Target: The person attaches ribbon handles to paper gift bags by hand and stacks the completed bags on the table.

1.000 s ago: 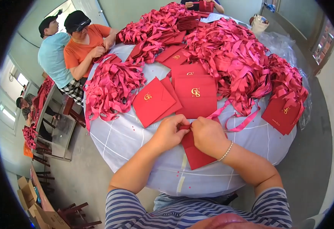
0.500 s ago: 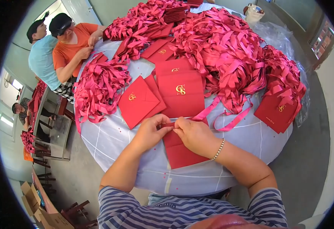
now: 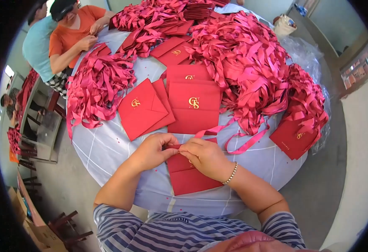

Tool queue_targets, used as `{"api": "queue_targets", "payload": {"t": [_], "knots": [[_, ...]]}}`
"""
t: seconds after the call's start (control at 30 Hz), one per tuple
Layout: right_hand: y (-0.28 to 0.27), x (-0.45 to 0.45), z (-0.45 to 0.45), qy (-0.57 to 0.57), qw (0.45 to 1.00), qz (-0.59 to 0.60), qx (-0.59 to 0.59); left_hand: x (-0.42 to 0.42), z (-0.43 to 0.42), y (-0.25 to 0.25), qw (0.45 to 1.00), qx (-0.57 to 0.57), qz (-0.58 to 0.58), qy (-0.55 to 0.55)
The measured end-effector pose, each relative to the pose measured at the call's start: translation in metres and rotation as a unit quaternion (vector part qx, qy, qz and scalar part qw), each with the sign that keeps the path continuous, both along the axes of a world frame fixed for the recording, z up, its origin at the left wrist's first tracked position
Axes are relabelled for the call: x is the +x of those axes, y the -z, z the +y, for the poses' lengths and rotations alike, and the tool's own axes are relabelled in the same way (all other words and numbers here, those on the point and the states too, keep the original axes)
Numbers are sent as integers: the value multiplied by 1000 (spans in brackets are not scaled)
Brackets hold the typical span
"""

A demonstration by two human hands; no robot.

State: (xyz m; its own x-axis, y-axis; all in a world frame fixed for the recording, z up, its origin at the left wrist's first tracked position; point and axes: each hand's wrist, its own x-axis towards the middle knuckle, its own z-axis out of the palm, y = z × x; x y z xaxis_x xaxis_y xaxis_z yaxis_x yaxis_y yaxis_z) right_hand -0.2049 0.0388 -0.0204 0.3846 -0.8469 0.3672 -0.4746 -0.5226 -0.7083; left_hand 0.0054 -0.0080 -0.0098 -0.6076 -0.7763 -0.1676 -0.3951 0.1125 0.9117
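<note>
Close in front of me a red paper envelope (image 3: 194, 179) lies on the cloth, with a fold line across it. My left hand (image 3: 152, 150) pinches its upper left edge between thumb and forefinger. Right beside it, my right hand (image 3: 207, 157) is closed on the same top edge, fingertips almost touching the left ones. Whatever small thing is between the fingertips is hidden. A pink ribbon (image 3: 247, 147) trails on the cloth behind my right hand, one strand running toward the envelope's top edge. Just beyond lie red envelopes with gold letters (image 3: 194, 96) and a tilted pair (image 3: 142, 110).
Large heaps of ribboned envelopes (image 3: 242, 63) cover the far side of the round table (image 3: 108, 161). A smaller heap (image 3: 102, 84) sits left, another stack (image 3: 295, 136) right. Two people stand at the far left edge; one in an orange shirt (image 3: 76, 35) handles something small.
The whole view has shifted, so the table's contents sit slightly further left. Both hands stay at the envelope's top edge; my right fingers have changed their bend a little.
</note>
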Motion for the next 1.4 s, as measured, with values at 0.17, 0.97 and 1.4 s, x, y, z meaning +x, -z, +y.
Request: {"api": "queue_targets", "payload": {"t": [0.17,0.97,1.4], "knots": [[-3,-1,0,24,999,10,-25,-3,0,20,996,-16,86,-28],[-16,46,10,135,935,289,-153,-11,6,22,967,-226,7,-119],[-7,40,3,144,958,195,-155,-15,8,22,962,-238,20,-130]]}}
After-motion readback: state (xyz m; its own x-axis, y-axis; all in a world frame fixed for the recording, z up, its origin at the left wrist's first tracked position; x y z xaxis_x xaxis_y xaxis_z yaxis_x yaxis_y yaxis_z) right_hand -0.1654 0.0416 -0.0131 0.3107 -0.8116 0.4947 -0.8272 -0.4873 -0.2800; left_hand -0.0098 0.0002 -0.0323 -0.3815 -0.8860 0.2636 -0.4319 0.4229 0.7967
